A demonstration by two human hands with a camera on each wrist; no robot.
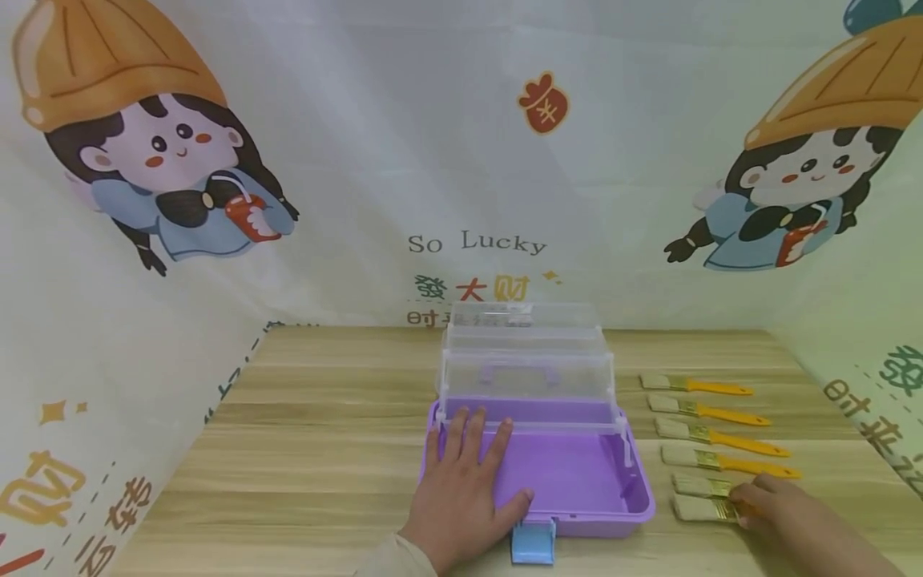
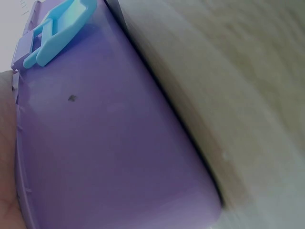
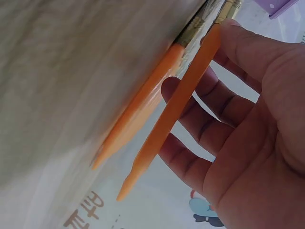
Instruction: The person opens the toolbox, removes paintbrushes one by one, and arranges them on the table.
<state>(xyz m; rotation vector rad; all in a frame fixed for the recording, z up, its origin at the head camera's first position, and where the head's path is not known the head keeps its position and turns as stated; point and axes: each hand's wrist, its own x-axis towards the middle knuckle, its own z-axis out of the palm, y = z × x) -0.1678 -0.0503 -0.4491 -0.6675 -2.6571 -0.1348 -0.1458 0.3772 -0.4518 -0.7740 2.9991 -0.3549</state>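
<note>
A purple storage box (image 1: 570,481) stands on the table with its clear lid and tiers (image 1: 530,377) raised at the back. My left hand (image 1: 461,497) rests over the front-left rim of the box, fingers spread across the inside. Below that rim, the blue latch (image 1: 534,545) hangs down at the front. To the right of the box my right hand (image 1: 793,513) pinches a paintbrush (image 3: 178,102) near its metal collar, between thumb and fingers. Its orange handle slants up off the table in the right wrist view, beside another paintbrush (image 3: 138,102).
Several yellow-handled paintbrushes (image 1: 728,389) lie in a column right of the box, bristles pointing left. The wooden table (image 1: 310,449) extends to the left. A printed cloth (image 1: 360,120) with cartoon figures hangs behind and along both sides.
</note>
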